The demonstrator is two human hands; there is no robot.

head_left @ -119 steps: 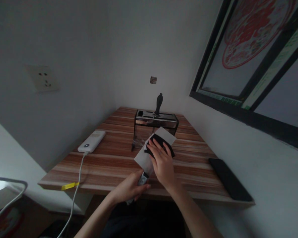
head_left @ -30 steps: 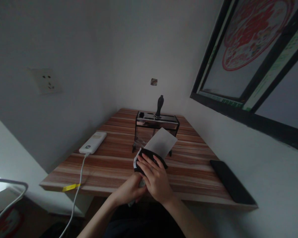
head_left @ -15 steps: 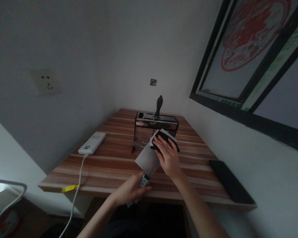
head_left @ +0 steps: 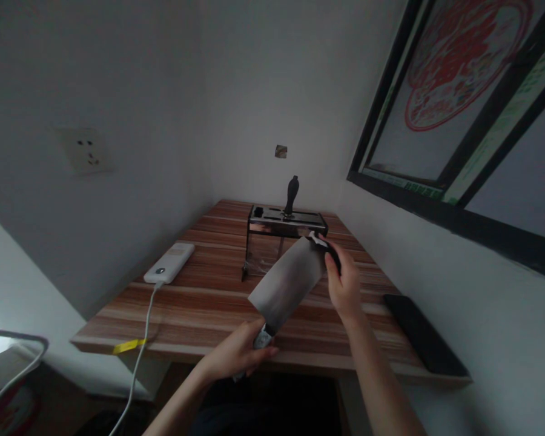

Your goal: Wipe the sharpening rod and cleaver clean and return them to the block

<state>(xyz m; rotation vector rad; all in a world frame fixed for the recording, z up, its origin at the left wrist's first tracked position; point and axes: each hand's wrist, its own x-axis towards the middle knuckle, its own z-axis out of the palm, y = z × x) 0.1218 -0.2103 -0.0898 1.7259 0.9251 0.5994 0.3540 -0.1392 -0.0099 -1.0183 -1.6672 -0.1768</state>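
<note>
A cleaver (head_left: 288,281) with a broad grey blade is held slanting up and to the right above the table's front part. My left hand (head_left: 238,351) is closed round its handle. At the far end of the blade my right hand (head_left: 345,275) grips a black and white cloth (head_left: 330,249), which wraps over the blade's tip edge. Behind the blade stands a knife block (head_left: 286,227) with clear sides and a slotted metal top. One knife with a black handle (head_left: 292,194) sticks up out of it.
On the wood-grain table (head_left: 200,303) a white power bank (head_left: 169,263) with a white cable (head_left: 148,321) lies at left. A black phone-like slab (head_left: 424,333) lies at the right edge. Yellow tape (head_left: 128,346) marks the front edge. Walls close in behind and on both sides.
My right hand has slid the cloth from the blade's upper face to its far right end, uncovering more of the blade. My left hand stays on the handle.
</note>
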